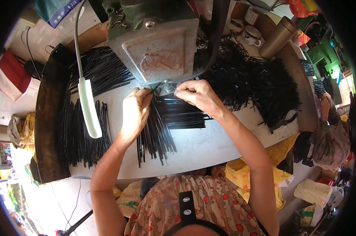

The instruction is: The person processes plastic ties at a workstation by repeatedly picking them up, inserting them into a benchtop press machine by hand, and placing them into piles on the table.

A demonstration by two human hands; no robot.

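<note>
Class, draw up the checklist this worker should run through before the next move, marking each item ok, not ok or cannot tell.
1. Left hand has a black strip at its fingertips: ok.
2. Right hand has a firm hold: cannot tell; its fingertips are pinched, but whatever they hold is too thin to make out.
3. Fingers well clear of the metal fitting under the machine: not ok, in my judgement; both hands are close beside it.
4. White tube on the bendable neck is apart from the left hand: ok.
5. Dark pile at the right lies neatly aligned: not ok; it is tangled.
6. Machine is switched off: cannot tell.
</note>
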